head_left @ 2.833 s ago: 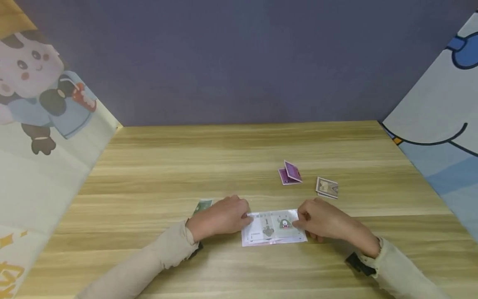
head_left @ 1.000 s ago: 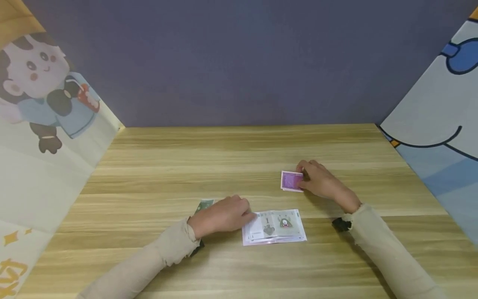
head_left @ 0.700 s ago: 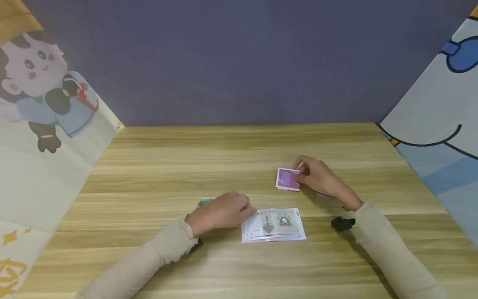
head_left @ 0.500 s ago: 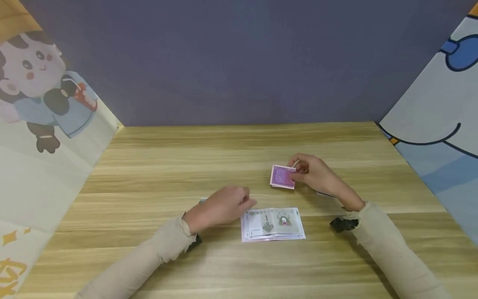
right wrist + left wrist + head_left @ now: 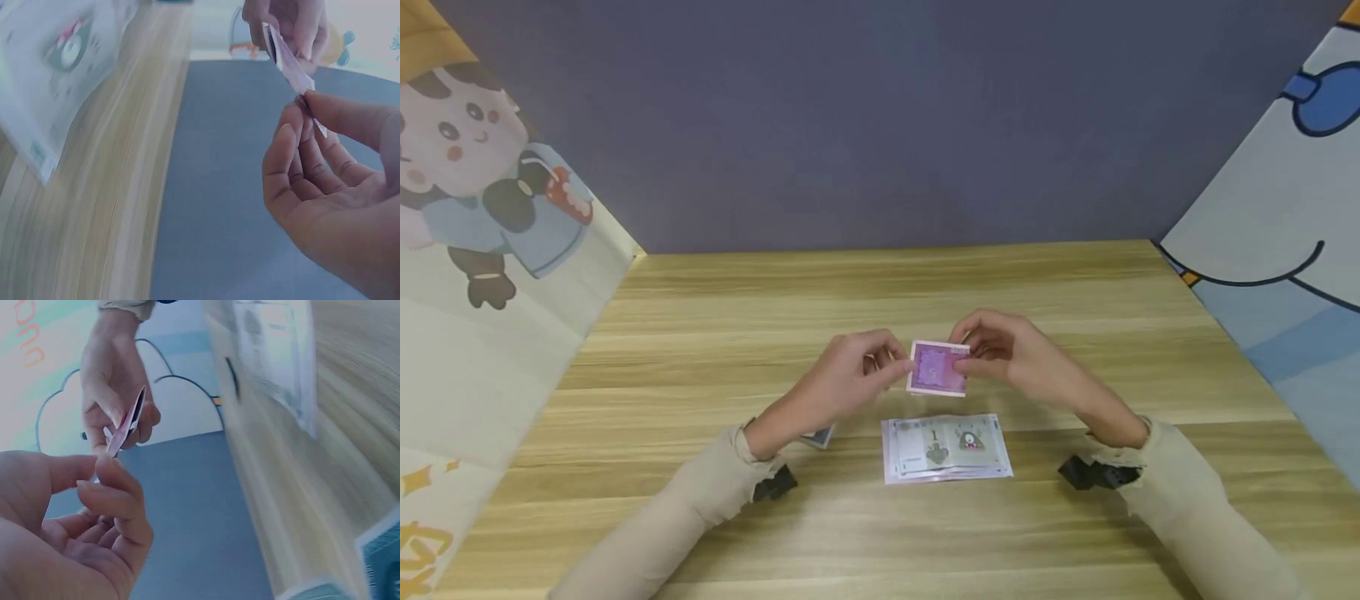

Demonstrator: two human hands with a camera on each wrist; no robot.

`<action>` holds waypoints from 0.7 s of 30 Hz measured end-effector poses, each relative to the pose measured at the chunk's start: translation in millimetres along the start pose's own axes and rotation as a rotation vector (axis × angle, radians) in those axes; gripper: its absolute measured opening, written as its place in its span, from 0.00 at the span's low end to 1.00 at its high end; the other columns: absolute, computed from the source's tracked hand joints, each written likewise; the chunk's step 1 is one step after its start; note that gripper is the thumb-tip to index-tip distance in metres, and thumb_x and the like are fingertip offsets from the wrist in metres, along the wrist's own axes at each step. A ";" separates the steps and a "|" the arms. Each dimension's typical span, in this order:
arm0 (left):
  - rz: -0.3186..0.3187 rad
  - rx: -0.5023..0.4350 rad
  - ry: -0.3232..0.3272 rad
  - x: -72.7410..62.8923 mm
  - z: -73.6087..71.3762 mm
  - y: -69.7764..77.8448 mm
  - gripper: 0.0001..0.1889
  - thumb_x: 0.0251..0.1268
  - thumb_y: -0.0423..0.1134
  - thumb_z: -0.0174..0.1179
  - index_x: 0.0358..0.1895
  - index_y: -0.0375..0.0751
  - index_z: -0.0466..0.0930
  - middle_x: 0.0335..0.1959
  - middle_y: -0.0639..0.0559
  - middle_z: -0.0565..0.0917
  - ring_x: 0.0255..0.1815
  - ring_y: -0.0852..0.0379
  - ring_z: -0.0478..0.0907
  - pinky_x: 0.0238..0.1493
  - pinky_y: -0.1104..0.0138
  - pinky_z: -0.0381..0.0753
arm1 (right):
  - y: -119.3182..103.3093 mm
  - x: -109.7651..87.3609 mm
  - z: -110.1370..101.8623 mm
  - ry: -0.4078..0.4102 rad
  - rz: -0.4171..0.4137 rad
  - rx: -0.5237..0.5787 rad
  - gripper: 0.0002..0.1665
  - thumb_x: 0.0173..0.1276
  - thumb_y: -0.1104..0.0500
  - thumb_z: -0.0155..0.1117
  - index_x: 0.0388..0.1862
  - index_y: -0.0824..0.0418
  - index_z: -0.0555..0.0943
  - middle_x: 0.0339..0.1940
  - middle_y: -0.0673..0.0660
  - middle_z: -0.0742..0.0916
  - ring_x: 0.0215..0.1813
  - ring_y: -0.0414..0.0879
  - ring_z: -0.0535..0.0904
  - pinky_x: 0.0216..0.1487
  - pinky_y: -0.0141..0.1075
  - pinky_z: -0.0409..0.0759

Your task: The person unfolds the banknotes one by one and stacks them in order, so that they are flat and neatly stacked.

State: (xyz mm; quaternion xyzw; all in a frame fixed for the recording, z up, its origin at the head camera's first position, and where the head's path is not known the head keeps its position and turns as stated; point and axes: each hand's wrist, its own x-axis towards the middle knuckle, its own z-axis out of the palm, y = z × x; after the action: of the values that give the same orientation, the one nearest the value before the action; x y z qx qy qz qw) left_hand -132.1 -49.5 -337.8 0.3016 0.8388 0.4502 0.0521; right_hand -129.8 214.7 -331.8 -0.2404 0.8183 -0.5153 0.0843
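Note:
A folded purple play banknote (image 5: 938, 368) is held up between both hands. My left hand (image 5: 842, 375) pinches its left edge with thumb and index finger. From the other side my right hand (image 5: 1018, 354) pinches the right edge, thumb in front. Both wrist views show the note edge-on, its folded layers slightly parted. Below the hands, flat on the table, lies a small stack of unfolded play banknotes (image 5: 951, 450), a pale "1" note on top. Part of a green banknote (image 5: 820, 437) shows beside my left wrist, the rest hidden under it.
The wood-grain table (image 5: 760, 308) meets a dark blue-grey panel (image 5: 880, 125) at the back. Cartoon-printed panels stand at the left (image 5: 467, 350) and right (image 5: 1300, 217). Black wrist cameras sit under both sleeves.
My right hand has picked up the folded purple note and brought it left and nearer. My left hand has left the flat stack and taken the note's left edge. The brown folded note is now hidden.

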 end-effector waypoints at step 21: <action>0.091 -0.353 0.028 -14.6 -6.8 24.2 0.04 0.70 0.32 0.60 0.35 0.38 0.80 0.26 0.44 0.79 0.20 0.54 0.75 0.21 0.69 0.75 | -32.5 -28.0 26.9 -0.088 0.117 0.521 0.34 0.84 0.46 0.37 0.71 0.73 0.62 0.60 0.63 0.78 0.58 0.47 0.78 0.59 0.34 0.77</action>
State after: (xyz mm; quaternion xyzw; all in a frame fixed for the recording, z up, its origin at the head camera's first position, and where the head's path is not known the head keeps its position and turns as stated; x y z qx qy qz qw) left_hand -111.6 -52.5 -317.4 0.3192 0.7330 0.5964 0.0719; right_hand -85.0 195.1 -318.3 -0.1849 0.6660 -0.6919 0.2085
